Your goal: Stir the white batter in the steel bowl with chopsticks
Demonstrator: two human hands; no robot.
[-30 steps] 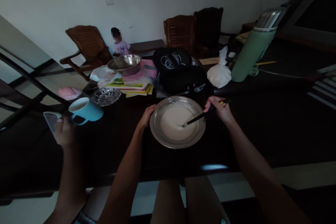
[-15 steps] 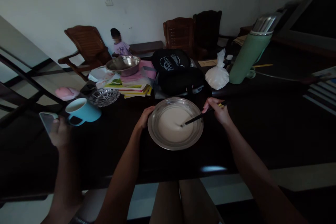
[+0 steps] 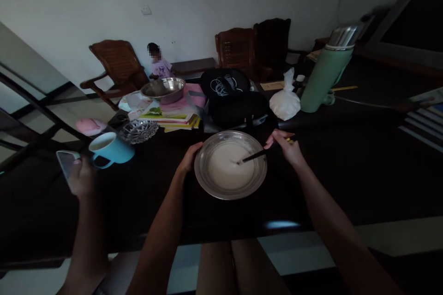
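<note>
A wide steel bowl [image 3: 200, 179] stands on the dark table in front of me, with a smooth off-white batter [image 3: 228, 173] inside. My left hand [image 3: 189, 156] grips the bowl's left rim, its fingers partly hidden behind the side. Over the right rim, my right hand [image 3: 285, 145] is closed around slim black chopsticks [image 3: 254, 156] with yellowish upper ends. They slant down to the left, and their tips dip into the batter near the middle of the bowl. Whether one or two sticks reach the batter is hard to make out.
A tied bag of white powder [image 3: 285, 103] and a green thermos [image 3: 325, 78] stand behind, rightward. Black cases [image 3: 238, 106], books [image 3: 180, 122], another steel bowl [image 3: 164, 91], a glass dish [image 3: 138, 132] and a blue mug [image 3: 112, 148] lie leftward. Another person's hand [image 3: 83, 177] holds a phone.
The chopstick tips have shifted very slightly left and up in the batter. My view has tilted a little upward; my left hand stays on the bowl.
</note>
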